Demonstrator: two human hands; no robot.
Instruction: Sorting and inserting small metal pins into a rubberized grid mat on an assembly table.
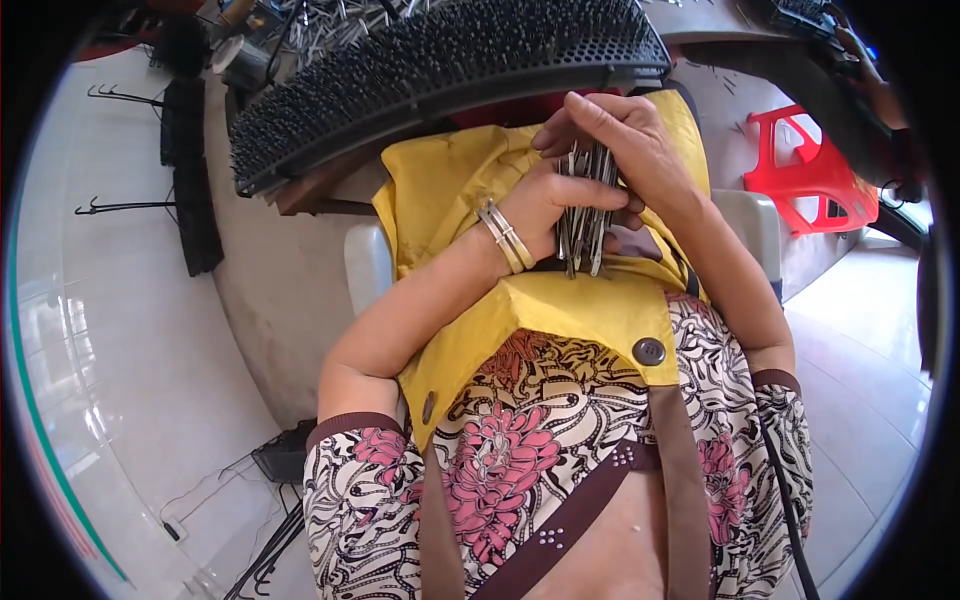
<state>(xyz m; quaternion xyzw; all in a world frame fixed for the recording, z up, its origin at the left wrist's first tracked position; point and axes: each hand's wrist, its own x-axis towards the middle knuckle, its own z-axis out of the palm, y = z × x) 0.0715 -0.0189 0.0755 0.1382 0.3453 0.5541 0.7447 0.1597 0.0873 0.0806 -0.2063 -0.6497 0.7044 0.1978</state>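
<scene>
A bundle of thin, shiny metal pieces stands roughly upright above my lap, over the yellow apron. My left hand is wrapped round it, the thumb lying across the front of the bundle. My right hand cups the bundle's top and right side, its fingers bent over the upper ends. The palms and some fingertips are hidden behind the pieces. Just beyond my hands lies a long black perforated rack, densely filled with small upright dark pins.
Loose metal pieces are heaped behind the rack, beside a metal cup. A red plastic stool stands at the right, near another person's dark-clothed arm. Black stands with hooks are at the left.
</scene>
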